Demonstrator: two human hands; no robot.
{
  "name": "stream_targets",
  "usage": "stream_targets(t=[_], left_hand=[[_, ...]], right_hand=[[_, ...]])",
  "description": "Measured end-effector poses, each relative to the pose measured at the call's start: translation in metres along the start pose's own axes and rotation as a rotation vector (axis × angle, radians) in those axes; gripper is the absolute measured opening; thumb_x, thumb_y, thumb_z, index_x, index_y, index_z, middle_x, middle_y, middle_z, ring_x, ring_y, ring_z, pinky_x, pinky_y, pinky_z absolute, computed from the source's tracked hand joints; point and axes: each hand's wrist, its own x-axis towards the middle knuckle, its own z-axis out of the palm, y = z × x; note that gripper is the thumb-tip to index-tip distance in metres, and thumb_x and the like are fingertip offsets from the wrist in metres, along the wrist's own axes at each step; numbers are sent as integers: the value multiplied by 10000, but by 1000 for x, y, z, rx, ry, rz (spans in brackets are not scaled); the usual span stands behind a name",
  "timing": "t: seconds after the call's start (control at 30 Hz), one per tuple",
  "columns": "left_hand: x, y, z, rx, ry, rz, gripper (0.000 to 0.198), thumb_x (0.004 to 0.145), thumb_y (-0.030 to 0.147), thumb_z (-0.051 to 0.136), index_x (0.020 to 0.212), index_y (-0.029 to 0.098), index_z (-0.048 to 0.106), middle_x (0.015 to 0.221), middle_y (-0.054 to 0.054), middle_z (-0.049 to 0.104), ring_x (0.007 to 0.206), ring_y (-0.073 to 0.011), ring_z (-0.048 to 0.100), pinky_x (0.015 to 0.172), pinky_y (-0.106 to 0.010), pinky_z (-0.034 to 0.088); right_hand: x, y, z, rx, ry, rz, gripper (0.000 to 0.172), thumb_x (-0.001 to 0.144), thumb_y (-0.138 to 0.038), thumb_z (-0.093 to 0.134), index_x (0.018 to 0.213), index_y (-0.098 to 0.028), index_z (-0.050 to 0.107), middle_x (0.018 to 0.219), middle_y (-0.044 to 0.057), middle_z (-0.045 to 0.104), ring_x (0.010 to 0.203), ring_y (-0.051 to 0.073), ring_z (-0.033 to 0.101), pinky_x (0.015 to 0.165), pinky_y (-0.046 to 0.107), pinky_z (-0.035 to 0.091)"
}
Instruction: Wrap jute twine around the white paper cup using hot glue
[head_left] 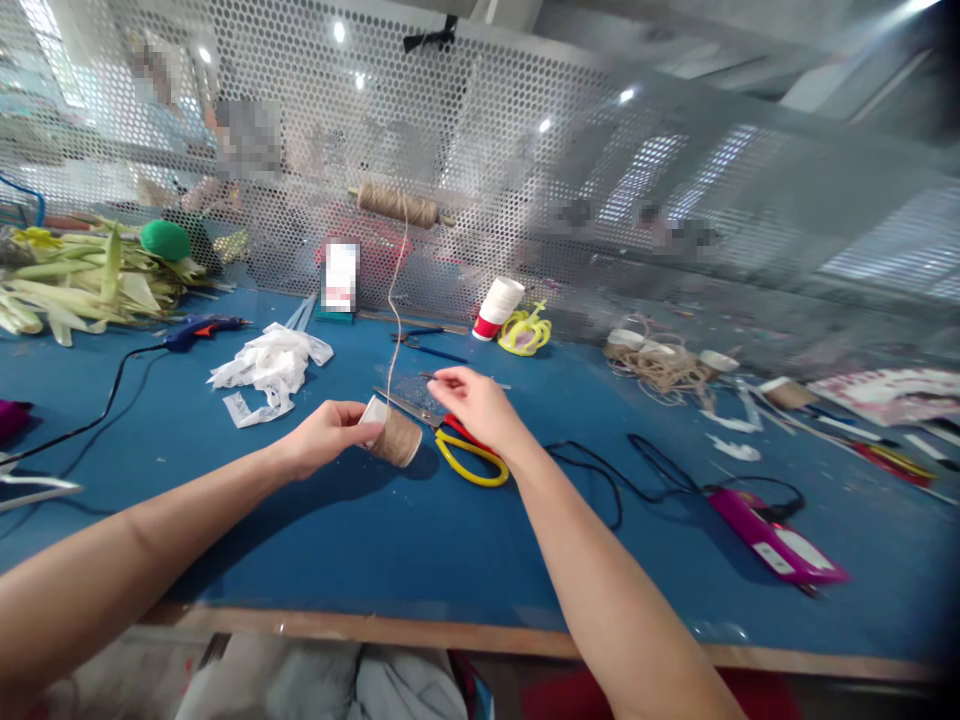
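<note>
My left hand grips a paper cup lying on its side, its body wrapped in brown twine. A strand of twine runs up from the cup to a twine spool mounted on the perforated metal screen. My right hand hovers just right of the cup with thumb and forefinger pinched together; what they hold is too thin to make out. Yellow-handled scissors lie on the blue table under my right wrist.
A blue glue gun with black cord lies at left, beside white lace scraps and a heap of green leaves. A stack of paper cups, a twine tangle and a pink glue gun lie to the right.
</note>
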Motion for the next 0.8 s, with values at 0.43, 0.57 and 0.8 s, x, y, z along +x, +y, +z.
stream_targets(t=[0.43, 0.57, 0.8], left_hand=[[3, -3, 1, -155, 133, -93, 431, 576, 501, 686, 745, 106, 652, 664, -33, 639, 631, -125, 570, 682, -259, 432], [1, 2, 1, -222, 70, -115, 442, 573, 476, 702, 804, 102, 664, 689, -42, 661, 651, -137, 590, 736, -286, 443], [-1, 3, 1, -157, -29, -32, 376, 599, 358, 721, 856, 90, 669, 789, -65, 687, 725, -149, 600, 759, -270, 425]], right_hand=[[-23, -29, 8, 156, -353, -28, 431, 711, -377, 612, 1063, -140, 534, 1023, 101, 614, 847, 186, 595, 752, 332, 472], [-25, -29, 13, 293, -381, 51, 358, 753, -327, 567, 1059, -144, 535, 986, 87, 615, 831, 183, 588, 719, 333, 480], [-25, -19, 11, 373, -391, 10, 392, 720, -278, 607, 1080, -164, 500, 1036, 75, 583, 881, 175, 571, 770, 335, 474]])
